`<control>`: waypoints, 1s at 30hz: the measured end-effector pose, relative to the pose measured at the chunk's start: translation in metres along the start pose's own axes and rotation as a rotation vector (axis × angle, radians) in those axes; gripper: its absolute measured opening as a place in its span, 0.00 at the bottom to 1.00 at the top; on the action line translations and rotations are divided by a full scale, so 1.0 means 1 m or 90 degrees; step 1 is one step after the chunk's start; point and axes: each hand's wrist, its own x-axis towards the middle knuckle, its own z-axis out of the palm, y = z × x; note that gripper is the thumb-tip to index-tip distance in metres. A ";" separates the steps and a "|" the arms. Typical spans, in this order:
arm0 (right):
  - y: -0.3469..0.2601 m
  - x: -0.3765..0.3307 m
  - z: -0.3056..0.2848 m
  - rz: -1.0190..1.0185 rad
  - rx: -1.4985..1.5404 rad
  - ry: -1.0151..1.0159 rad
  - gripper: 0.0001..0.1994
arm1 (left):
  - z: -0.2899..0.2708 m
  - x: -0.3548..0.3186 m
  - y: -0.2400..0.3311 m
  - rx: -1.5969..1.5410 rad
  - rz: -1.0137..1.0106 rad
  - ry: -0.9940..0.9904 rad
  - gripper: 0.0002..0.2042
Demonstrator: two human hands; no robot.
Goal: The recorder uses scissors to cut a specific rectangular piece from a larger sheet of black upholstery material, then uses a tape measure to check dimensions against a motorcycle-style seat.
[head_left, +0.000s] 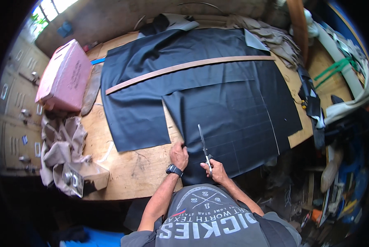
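- At the upper left of your view, a pink boxy case [64,76] sits on the wooden worktable [139,168].
- Lower left, you have crumpled beige cloth [63,150] with a small shiny metal piece [71,178] on it.
- Across the upper middle runs a long, gently curved wooden ruler [188,66].
- Upper right, a heap of tan fabric [271,37].
- Far right, green straps [337,68].

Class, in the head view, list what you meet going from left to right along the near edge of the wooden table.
Beige cloth heap → bare wooden table → left hand pressing the dark fabric → scissors → right hand gripping them.
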 end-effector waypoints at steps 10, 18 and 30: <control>0.001 0.036 -0.124 -0.059 -0.176 -0.095 0.24 | 0.005 0.015 0.016 -0.212 -0.276 -0.038 0.29; -0.146 0.137 -0.160 -0.323 -0.603 -0.106 0.35 | 0.030 0.118 0.004 -0.154 -0.204 0.211 0.23; -0.315 0.286 -0.078 -0.331 -1.039 -0.339 0.39 | 0.046 0.107 0.015 0.117 -0.030 0.234 0.19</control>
